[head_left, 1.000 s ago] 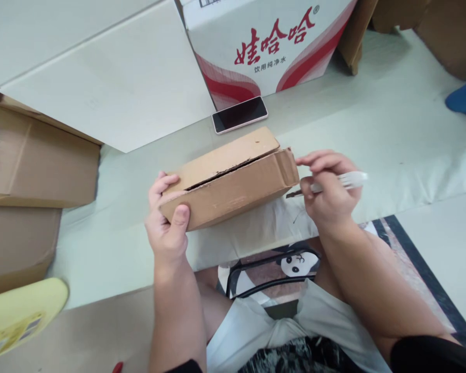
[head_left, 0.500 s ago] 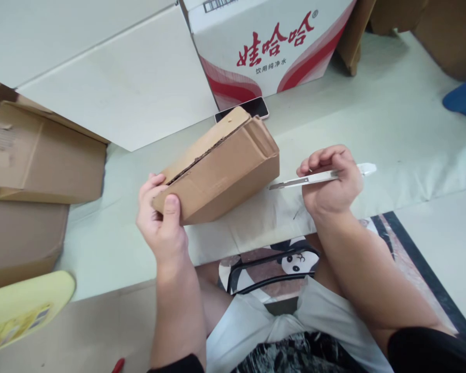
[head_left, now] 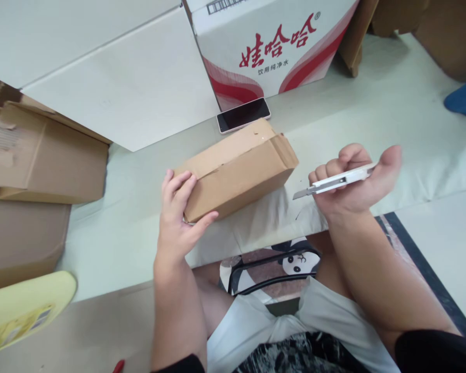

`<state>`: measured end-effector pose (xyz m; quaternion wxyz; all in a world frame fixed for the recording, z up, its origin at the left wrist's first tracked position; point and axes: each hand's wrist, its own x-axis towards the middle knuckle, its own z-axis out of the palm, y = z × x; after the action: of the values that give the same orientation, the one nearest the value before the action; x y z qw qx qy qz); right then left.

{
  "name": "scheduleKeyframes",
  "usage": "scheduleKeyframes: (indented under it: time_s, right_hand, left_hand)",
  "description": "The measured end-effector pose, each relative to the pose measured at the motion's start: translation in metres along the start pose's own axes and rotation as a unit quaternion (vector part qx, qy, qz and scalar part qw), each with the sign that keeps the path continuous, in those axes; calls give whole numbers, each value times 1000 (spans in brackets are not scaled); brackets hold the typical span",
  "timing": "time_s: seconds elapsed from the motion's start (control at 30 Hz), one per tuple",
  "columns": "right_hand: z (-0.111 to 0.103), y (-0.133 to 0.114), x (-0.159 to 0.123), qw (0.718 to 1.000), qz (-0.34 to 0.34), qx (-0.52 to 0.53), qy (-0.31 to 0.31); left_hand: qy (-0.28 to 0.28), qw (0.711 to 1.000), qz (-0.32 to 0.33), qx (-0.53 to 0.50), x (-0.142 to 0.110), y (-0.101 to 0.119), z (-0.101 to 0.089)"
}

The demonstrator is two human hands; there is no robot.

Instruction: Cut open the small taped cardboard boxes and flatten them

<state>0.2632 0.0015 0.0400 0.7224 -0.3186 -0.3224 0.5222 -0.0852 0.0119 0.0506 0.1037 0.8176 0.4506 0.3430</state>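
Behind and around the brown box (head_left: pixel 243 178) we had the cloth-covered worktop (head_left: pixel 376 140), with the white printed carton (head_left: pixel 272 49) standing beyond the box. The box itself lay in front of us, on or just above the cloth; we could not tell which. We judged the work partly done: a seam (head_left: pixel 248 152) ran along its top, with small rough nicks, yet no flap stood raised and no contents showed, so the opening up seemed left to do. Our left hand (head_left: pixel 176 220) straddled the box's left end, thumb spread from fingers, its firmness unclear; our right hand (head_left: pixel 355 194), right of the box, curled around the white cutter (head_left: pixel 336 182). A phone (head_left: pixel 243 115) lay just behind the box. The cutter's bared blade (head_left: pixel 303 194) pointed toward the box, apart from it.
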Motion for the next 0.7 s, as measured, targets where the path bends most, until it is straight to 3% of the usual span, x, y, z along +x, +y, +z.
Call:
scheduleKeyframes:
  time_s: [0.13, 0.27, 0.33, 0.43, 0.7]
  right_hand:
    - [5, 1, -1, 999, 29, -6, -15]
    - [25, 5, -7, 998, 40, -31, 29]
    - [35, 9, -12, 997, 61, -42, 12]
    - [43, 16, -18, 994, 93, -47, -37]
    - [40, 23, -15, 997, 51, -43, -32]
  left_hand:
    - [56, 998, -14, 7, 2, 2, 7]
    - [117, 991, -56, 9, 4, 4, 9]
    - [129, 990, -61, 4, 4, 3, 9]
    - [120, 990, -75, -1, 5, 2, 12]
    - [58, 998, -36, 4, 5, 10, 21]
